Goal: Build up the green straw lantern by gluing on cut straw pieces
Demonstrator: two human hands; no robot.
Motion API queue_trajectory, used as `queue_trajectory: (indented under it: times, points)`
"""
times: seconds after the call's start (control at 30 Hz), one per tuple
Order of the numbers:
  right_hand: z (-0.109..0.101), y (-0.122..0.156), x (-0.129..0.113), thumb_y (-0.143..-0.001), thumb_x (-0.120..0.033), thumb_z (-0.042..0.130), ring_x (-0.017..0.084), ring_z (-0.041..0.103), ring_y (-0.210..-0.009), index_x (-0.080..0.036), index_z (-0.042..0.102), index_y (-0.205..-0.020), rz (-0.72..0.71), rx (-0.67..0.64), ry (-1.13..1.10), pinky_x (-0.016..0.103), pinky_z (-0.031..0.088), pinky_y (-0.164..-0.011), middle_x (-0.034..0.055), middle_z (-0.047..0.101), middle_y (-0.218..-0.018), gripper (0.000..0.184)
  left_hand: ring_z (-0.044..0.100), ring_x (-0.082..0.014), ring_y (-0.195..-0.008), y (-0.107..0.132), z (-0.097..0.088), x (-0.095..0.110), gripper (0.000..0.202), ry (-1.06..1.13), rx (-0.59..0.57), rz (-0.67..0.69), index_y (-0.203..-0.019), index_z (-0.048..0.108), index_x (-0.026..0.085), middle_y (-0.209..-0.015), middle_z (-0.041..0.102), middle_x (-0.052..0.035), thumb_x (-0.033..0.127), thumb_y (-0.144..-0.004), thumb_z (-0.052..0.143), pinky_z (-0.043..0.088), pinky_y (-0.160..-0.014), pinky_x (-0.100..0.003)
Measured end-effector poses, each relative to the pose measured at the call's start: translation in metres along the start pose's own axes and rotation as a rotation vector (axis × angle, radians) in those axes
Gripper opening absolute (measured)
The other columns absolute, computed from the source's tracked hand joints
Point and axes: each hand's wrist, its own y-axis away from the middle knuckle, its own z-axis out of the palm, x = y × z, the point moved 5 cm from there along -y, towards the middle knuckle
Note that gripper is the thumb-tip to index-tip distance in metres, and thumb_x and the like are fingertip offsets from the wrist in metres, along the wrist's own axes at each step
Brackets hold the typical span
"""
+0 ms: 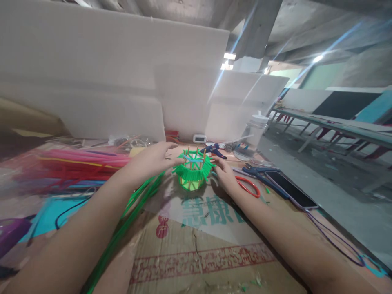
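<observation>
A small round model of green pipe cleaners (192, 174) with thin wooden sticks standing up through it sits on a cardboard sheet in front of me. My left hand (161, 158) is at its left side, fingers stretched out and apart, the lower fingertip touching or almost touching the green rim. On the opposite side, my right hand (225, 173) has its bent fingers against the model's right edge. A light blue strip (192, 158) lies across the top among the sticks. Long green pipe cleaners (134, 208) run beneath my left forearm.
Pink and red pipe cleaners (82, 159) lie in a heap at left. Behind the model rests a dark blue glue gun (216, 150). To the right are pliers (265, 175), a phone (290, 190), a red loop (249, 185) and a clear bottle (254, 136). White boards (116, 69) stand behind.
</observation>
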Motion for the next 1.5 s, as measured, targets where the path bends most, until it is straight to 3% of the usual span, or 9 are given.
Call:
queue_trajectory:
  times: [0.2, 0.53, 0.77, 0.93, 1.03, 1.1, 1.27, 1.37, 1.5]
  points:
    - [0.010, 0.003, -0.003, -0.072, -0.026, 0.058, 0.023, 0.068, -0.108, -0.023, 0.063, -0.118, 0.027, -0.137, -0.027, 0.038, 0.053, -0.096, 0.0074, 0.070, -0.124, 0.046, 0.066, -0.0288, -0.122, -0.001, 0.022, 0.007, 0.057, 0.127, -0.063, 0.188, -0.137, 0.059, 0.024, -0.137, 0.067, -0.0099, 0.041, -0.084, 0.072, 0.054, -0.101, -0.041]
    - [0.007, 0.004, 0.014, -0.068, -0.024, 0.063, 0.026, 0.071, -0.095, -0.018, 0.070, -0.093, 0.112, -0.127, -0.023, 0.040, 0.056, -0.088, 0.0065, 0.077, -0.097, 0.026, 0.063, -0.0305, -0.125, -0.003, 0.025, 0.006, 0.057, 0.138, -0.058, 0.156, -0.139, 0.055, 0.018, -0.140, 0.063, -0.0156, 0.035, -0.086, 0.067, 0.050, -0.105, -0.047]
    - [0.011, 0.003, 0.010, -0.066, -0.023, 0.065, 0.025, 0.070, -0.091, -0.018, 0.073, -0.093, 0.101, -0.116, -0.012, 0.039, 0.056, -0.084, 0.0062, 0.077, -0.094, 0.028, 0.058, -0.0286, -0.119, 0.003, 0.011, 0.039, 0.029, -0.098, 0.198, 0.440, -0.120, 0.071, 0.023, -0.126, 0.067, -0.0110, 0.022, -0.092, 0.063, 0.044, -0.105, -0.049]
    - [-0.010, -0.003, -0.004, -0.073, -0.029, 0.057, 0.017, 0.063, -0.078, -0.021, 0.060, -0.102, 0.014, 0.121, -0.010, 0.029, 0.053, -0.070, 0.0032, 0.069, -0.096, 0.030, 0.056, -0.0287, -0.118, 0.009, 0.014, 0.051, 0.026, -0.169, 0.255, 0.507, -0.116, 0.071, 0.021, -0.124, 0.066, -0.0117, 0.021, -0.093, 0.062, 0.043, -0.104, -0.049]
    - [-0.032, -0.007, -0.026, -0.082, -0.034, 0.051, 0.013, 0.054, -0.065, -0.022, 0.054, -0.108, -0.063, 0.292, 0.021, 0.026, 0.046, -0.060, 0.0011, 0.063, -0.092, 0.028, 0.056, -0.0281, -0.118, 0.008, 0.015, 0.050, 0.024, -0.161, 0.253, 0.480, -0.114, 0.071, 0.021, -0.122, 0.066, -0.0109, 0.021, -0.093, 0.061, 0.042, -0.104, -0.049]
    - [-0.038, -0.004, -0.047, -0.087, -0.039, 0.053, 0.015, 0.057, -0.071, -0.022, 0.058, -0.104, -0.126, 0.323, 0.055, 0.028, 0.047, -0.065, 0.0026, 0.064, -0.092, 0.026, 0.057, -0.0278, -0.117, 0.007, 0.015, 0.048, 0.022, -0.154, 0.248, 0.472, -0.113, 0.071, 0.022, -0.121, 0.067, -0.0102, 0.022, -0.093, 0.061, 0.042, -0.104, -0.049]
    - [-0.013, 0.014, -0.087, -0.084, -0.039, 0.067, 0.018, 0.060, -0.072, -0.020, 0.076, -0.086, -0.213, 0.120, 0.213, 0.030, 0.046, -0.069, 0.0042, 0.071, -0.080, 0.021, 0.058, -0.0283, -0.116, 0.006, 0.015, 0.048, 0.021, -0.149, 0.252, 0.460, -0.110, 0.072, 0.020, -0.120, 0.067, -0.0112, 0.021, -0.092, 0.061, 0.043, -0.104, -0.049]
    - [0.006, 0.023, -0.092, -0.087, -0.039, 0.065, 0.015, 0.053, -0.061, -0.020, 0.081, -0.094, -0.206, -0.011, 0.335, 0.028, 0.041, -0.060, 0.0019, 0.068, -0.069, 0.026, 0.058, -0.0280, -0.116, 0.007, 0.016, 0.049, 0.021, -0.147, 0.261, 0.463, -0.110, 0.072, 0.020, -0.120, 0.066, -0.0113, 0.021, -0.093, 0.060, 0.043, -0.104, -0.049]
    - [0.012, 0.025, -0.089, -0.088, -0.043, 0.065, 0.013, 0.046, -0.055, -0.020, 0.082, -0.098, -0.178, -0.042, 0.390, 0.027, 0.036, -0.056, -0.0014, 0.057, -0.058, 0.031, 0.056, -0.0281, -0.118, 0.009, 0.018, 0.053, 0.018, -0.154, 0.299, 0.488, -0.107, 0.072, 0.021, -0.122, 0.066, -0.0106, 0.023, -0.094, 0.060, 0.043, -0.104, -0.048]
